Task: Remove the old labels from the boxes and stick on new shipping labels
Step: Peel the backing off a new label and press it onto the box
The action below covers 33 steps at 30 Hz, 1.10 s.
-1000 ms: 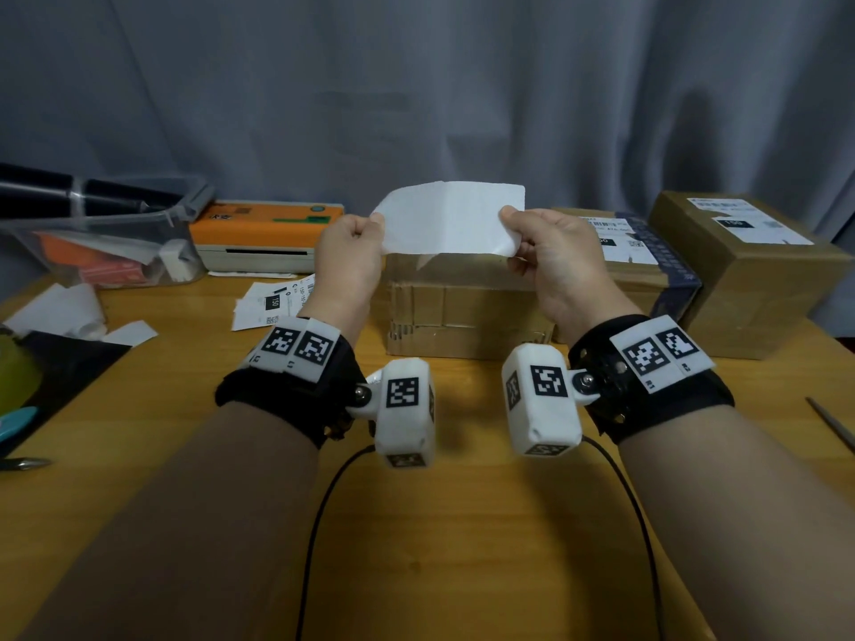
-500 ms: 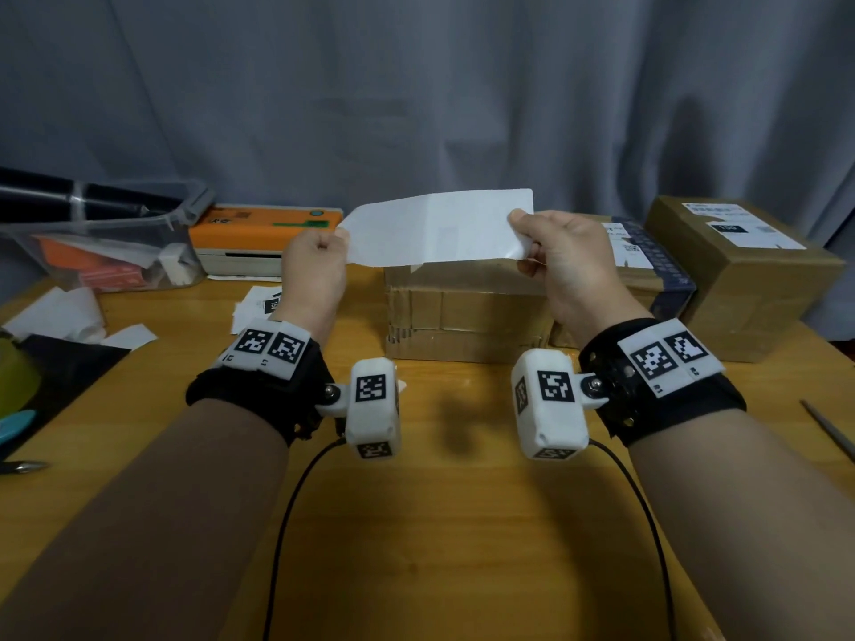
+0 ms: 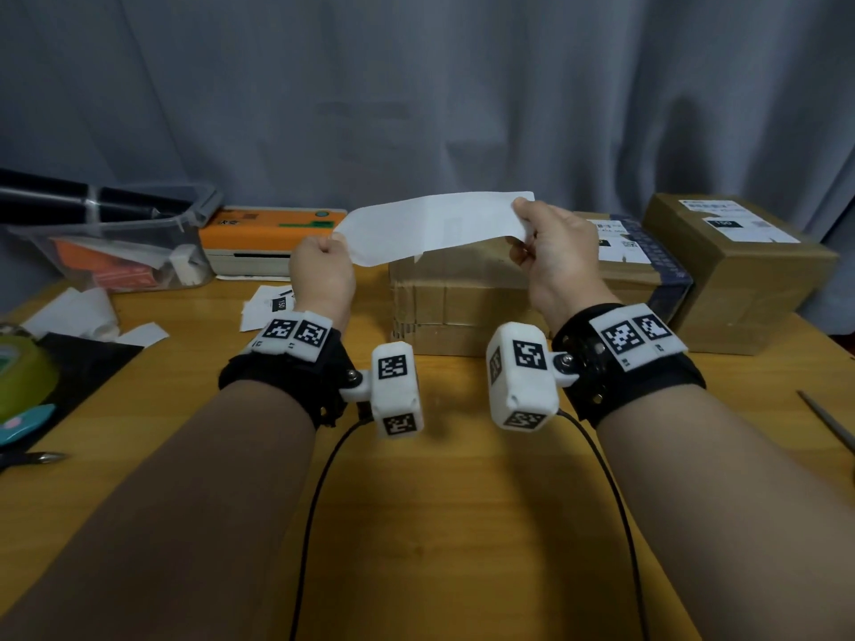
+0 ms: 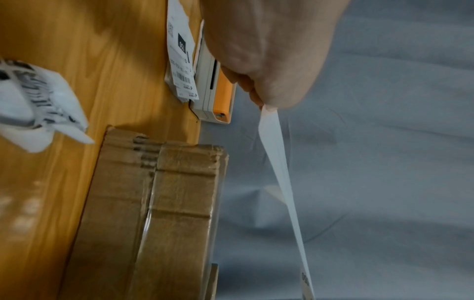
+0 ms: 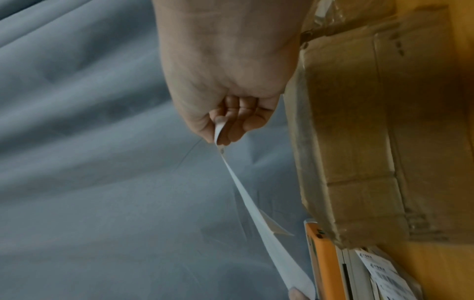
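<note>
I hold a white label sheet (image 3: 435, 229) stretched out in the air above a plain brown cardboard box (image 3: 462, 307). My left hand (image 3: 321, 266) pinches its left end and my right hand (image 3: 550, 252) pinches its right end. The left wrist view shows the sheet (image 4: 279, 172) edge-on, running from my fingertips (image 4: 256, 97) over the box (image 4: 164, 203). In the right wrist view the sheet (image 5: 251, 207) leaves my pinched fingers (image 5: 231, 121) beside the box (image 5: 359, 142). The sheet's printed face is hidden from the head view.
Two more boxes with labels stand at the right, one dark-edged (image 3: 643, 266) and one brown (image 3: 735, 270). An orange label printer (image 3: 268, 238) and loose printed labels (image 3: 268, 305) sit at the back left, by a clear bin (image 3: 115, 242). Paper scraps (image 3: 78, 312) and scissors (image 3: 32, 458) lie left.
My left hand has moved left and down, my right hand slightly right. The sheet between them has been pulled out from a short folded piece into a long strip.
</note>
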### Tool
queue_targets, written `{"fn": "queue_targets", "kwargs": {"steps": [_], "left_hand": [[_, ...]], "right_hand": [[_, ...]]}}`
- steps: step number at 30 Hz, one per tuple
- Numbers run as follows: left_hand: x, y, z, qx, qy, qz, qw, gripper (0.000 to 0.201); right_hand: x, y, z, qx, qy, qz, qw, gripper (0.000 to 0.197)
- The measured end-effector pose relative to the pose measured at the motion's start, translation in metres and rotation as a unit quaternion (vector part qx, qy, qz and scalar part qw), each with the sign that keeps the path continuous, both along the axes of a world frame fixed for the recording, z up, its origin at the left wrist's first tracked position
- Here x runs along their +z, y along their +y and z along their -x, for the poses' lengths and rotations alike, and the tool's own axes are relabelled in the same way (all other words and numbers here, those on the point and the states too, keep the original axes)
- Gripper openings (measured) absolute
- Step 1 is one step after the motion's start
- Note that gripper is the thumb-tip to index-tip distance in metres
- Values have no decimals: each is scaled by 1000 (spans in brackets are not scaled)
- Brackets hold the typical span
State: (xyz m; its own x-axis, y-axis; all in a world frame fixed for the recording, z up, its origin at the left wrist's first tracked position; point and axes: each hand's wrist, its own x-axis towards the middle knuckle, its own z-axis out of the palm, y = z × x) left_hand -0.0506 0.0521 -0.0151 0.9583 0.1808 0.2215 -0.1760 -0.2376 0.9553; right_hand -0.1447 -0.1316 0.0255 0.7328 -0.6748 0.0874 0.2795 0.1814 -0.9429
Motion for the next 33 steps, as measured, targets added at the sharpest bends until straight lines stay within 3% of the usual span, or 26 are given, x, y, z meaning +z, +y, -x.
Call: {"fn": "queue_targets", "kwargs": {"steps": [7, 12, 15, 17, 19, 22, 25, 27, 29, 31, 33], "left_hand": [[-6, 17, -1, 11, -13, -40, 999, 33], [-11, 34, -5, 38, -2, -35, 999, 28], [-8, 64, -13, 121, 27, -58, 991, 37], [-6, 84, -13, 142, -22, -107, 984, 37], [2, 86, -5, 83, -103, -193, 972, 31], [14, 64, 14, -52, -189, -301, 933, 25], [14, 52, 24, -125, -199, -391, 890, 15], [12, 50, 29, -148, -169, -466, 856, 10], [9, 49, 37, -176, -124, -554, 804, 9], [2, 48, 45, -221, -62, -622, 748, 8], [-6, 46, 55, -277, 19, -634, 722, 17]], "right_hand": [[-11, -4, 2, 8, -6, 47, 999, 16], [-13, 3, 3, 16, -15, 68, 997, 19], [-2, -8, 10, -40, -66, -35, 996, 23], [6, -20, 16, -58, -83, -60, 993, 21], [9, -20, 18, -50, -78, -22, 995, 24], [11, 0, 16, -28, -63, 37, 997, 23], [11, 12, 20, -14, -52, 39, 998, 23], [9, 12, 25, -16, -49, 42, 998, 16], [11, 12, 31, -16, -45, 53, 997, 3], [13, 11, 36, -23, -45, 67, 996, 18], [15, 12, 41, -30, -52, 84, 995, 24]]}}
